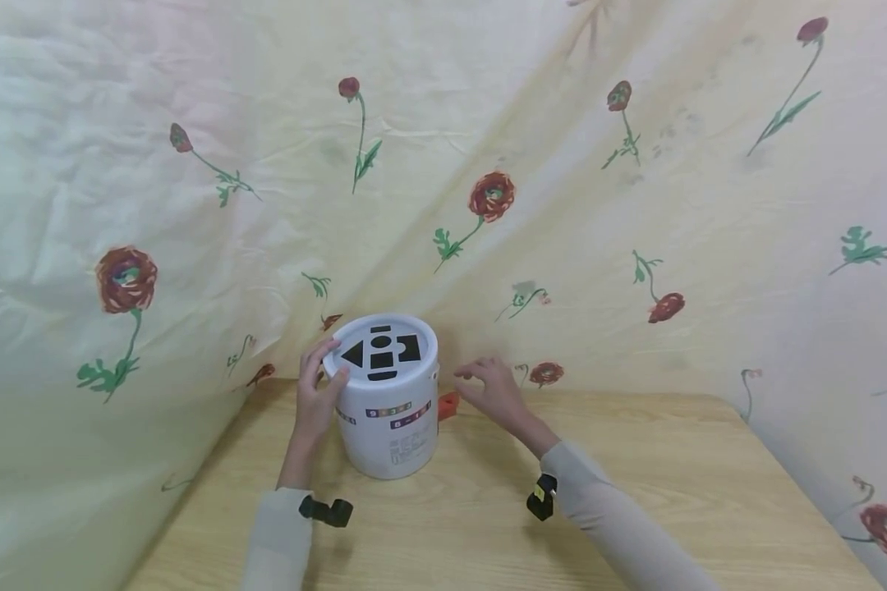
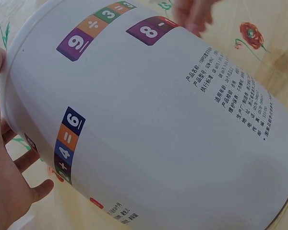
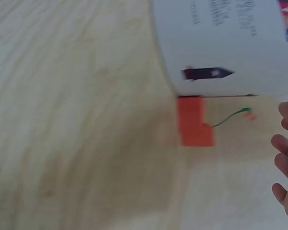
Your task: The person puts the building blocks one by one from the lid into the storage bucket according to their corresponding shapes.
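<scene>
A white bucket (image 1: 388, 435) stands upright on the table, with printed number labels and small text on its side. Its round lid (image 1: 351, 335) has black shaped openings, including a triangle, a circle and squares. My left hand (image 1: 319, 402) holds the lid's left rim, thumb toward the front and fingers farther back; other fingers are spread beside the wall in the left wrist view. Off the bucket's right side, my right hand (image 1: 494, 392) hovers with loosely bent fingers and holds nothing. An orange-red angular block (image 3: 194, 122) lies behind the bucket's right side, partly hidden in the head view.
The light wood table (image 1: 503, 525) reaches back to a cream cloth (image 1: 414, 139) printed with red flowers, which hangs behind and along both sides. Black wrist cameras sit on the left (image 1: 327, 510) and right (image 1: 542, 497) sleeves.
</scene>
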Motion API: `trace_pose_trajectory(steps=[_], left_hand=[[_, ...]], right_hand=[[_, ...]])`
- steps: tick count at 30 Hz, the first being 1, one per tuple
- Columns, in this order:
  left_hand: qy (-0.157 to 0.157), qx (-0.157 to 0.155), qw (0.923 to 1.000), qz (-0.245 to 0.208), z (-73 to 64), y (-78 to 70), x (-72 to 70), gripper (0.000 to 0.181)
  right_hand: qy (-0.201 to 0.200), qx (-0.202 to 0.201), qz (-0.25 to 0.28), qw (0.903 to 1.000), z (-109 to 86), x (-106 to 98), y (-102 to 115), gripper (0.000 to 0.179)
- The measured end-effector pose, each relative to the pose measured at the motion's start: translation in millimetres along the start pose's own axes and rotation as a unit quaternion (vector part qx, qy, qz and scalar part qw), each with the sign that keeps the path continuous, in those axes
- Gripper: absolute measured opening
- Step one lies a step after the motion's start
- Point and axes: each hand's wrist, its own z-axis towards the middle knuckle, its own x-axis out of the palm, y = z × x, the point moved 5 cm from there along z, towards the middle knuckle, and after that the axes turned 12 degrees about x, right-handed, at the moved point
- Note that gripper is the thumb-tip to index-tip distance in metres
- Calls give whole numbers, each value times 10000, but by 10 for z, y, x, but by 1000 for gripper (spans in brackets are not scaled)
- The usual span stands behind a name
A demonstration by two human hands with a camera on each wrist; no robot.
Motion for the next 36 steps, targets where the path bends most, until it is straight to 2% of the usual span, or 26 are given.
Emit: trace_pose_trajectory(steps=[6,17,21,29,36], left_hand=[[12,-37,10000,25,0,-4,1,53],[-4,-55,10000,-11,4,8,-12,52],[-6,-35,10000,-56,11,11,-4,51],[-3,-56,10000,-64,21,17,5,51],[1,-104,9999,4,25,41,1,51]], right_hand=[[309,-37,-249,9992,-49,197,-178,23],[744,414,-279,9960,-12,481,-311,22],[811,448,-344,9951,5,550,-314,23],[710,127,-395,9966,47,626,-243,19],[807,393,-443,9950,61,666,-225,23]])
